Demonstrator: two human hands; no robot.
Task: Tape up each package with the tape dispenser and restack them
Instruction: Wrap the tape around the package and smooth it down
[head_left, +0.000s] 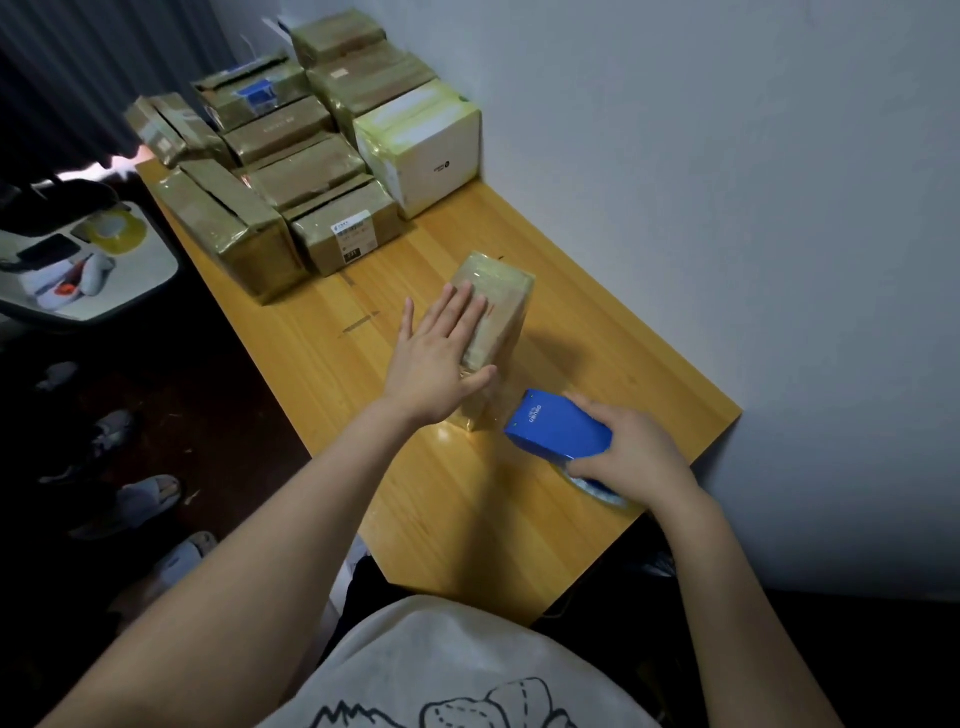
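Now | left hand flat, fingers straight, on package | right hand grips tape dispenser

Stacked packages block the far end of the worktop; the wall closes its right edge. The package under my left grip and the tape dispenser in my right grip occupy the middle. Bare surface lies between and nearer me.

A: Left grip?
B: Flat, fingers straight, pressing on the taped package mid-surface.
A: Right grip?
B: Curled round the blue tape dispenser, just beside the package's near end.
A: Farther back?
B: Stack of taped packages at the far end, white box against the wall.
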